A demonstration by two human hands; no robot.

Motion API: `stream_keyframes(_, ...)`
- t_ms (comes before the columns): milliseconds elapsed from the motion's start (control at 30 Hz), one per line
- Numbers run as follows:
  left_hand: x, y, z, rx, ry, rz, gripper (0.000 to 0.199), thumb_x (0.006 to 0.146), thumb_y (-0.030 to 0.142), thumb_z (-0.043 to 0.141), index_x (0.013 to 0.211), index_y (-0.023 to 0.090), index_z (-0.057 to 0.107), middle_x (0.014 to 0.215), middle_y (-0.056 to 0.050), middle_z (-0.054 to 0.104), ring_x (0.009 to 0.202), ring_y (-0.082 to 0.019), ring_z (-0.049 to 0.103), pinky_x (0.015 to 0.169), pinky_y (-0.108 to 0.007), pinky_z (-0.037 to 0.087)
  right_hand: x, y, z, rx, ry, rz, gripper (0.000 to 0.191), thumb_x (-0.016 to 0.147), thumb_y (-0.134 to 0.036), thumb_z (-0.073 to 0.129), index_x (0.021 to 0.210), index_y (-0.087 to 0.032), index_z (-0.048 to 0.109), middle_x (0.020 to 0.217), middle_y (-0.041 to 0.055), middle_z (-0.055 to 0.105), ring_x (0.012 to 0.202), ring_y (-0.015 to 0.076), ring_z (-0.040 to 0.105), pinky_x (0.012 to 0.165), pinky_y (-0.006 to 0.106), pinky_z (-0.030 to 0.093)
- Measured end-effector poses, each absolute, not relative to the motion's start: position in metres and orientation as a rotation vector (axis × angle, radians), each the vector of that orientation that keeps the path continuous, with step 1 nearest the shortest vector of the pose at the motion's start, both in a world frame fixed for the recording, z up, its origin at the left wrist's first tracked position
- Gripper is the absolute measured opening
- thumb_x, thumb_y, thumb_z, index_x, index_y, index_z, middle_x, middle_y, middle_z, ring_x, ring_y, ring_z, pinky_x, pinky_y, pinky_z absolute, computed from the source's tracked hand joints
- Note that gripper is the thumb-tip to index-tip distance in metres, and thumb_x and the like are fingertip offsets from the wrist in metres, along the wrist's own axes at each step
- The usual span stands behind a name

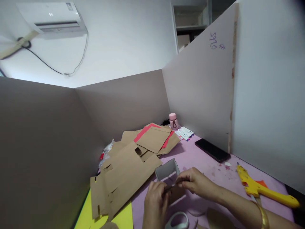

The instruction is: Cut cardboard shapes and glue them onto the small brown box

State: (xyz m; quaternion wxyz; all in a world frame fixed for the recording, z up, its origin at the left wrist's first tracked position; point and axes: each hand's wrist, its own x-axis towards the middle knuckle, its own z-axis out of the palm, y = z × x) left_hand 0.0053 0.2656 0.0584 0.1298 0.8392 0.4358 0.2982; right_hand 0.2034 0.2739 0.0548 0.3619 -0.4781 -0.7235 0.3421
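Note:
My left hand (pixel 156 200) is closed, its fingertips pinching one end of a thin strip (pixel 169 187) whose kind I cannot make out. At the strip's other end, my right hand (pixel 194 183) pinches with thumb and fingers, a gold bangle (pixel 264 216) on its wrist. Just behind both hands stands a small grey cardboard box frame (pixel 164 171); whether they touch it I cannot tell. A brown cardboard piece (pixel 177 194) shows under the right fingers. Nearest the left hand, at the bottom edge, is a pale scissors handle (pixel 178 218).
Cut brown cardboard sheets (pixel 128 171) are piled at left over yellow card (pixel 125 218). At the right lie a yellow glue gun (pixel 257 187) and black phone (pixel 212 150). White markers (pixel 184 133) and a pink bottle (pixel 173 122) are at the back. Grey partitions (pixel 124 105) enclose the table.

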Motion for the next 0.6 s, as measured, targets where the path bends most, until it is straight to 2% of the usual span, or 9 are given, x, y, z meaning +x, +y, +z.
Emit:
stream_keyframes(133,0.011,0.271,0.063,2.388,1.316,0.96,0.015,0.085,0.013,0.049,0.081,0.015,0.064,0.083,-0.009,0.066,0.081,-0.023,0.056,0.072,-0.036,0.043,0.205,0.285,0.058,-1.235,-1.869,0.853,0.031,0.069,-0.011,0.052,0.085,-0.022,0.077,0.077,-0.0012,0.075,0.072,0.0164,0.064,0.064,0.023,0.045)
stream_keyframes(300,0.014,0.277,0.062,2.336,1.321,0.905,0.017,0.081,0.01,0.05,0.08,0.016,0.066,0.083,-0.008,0.067,0.082,-0.023,0.056,0.073,-0.036,0.043,0.206,0.292,0.053,-1.261,-1.884,0.867,0.026,0.07,-0.014,0.055,0.083,-0.022,0.076,0.075,-0.0022,0.075,0.07,0.0167,0.063,0.059,0.022,0.043)
stream_keyframes(600,0.014,0.284,0.07,2.243,1.352,0.785,0.018,0.075,0.013,0.054,0.082,0.017,0.07,0.086,-0.007,0.072,0.086,-0.024,0.057,0.077,-0.036,0.041,0.206,0.294,0.047,-1.288,-1.873,0.871,0.025,0.072,-0.018,0.056,0.085,-0.023,0.076,0.077,-0.0016,0.075,0.071,0.0171,0.063,0.056,0.022,0.04)
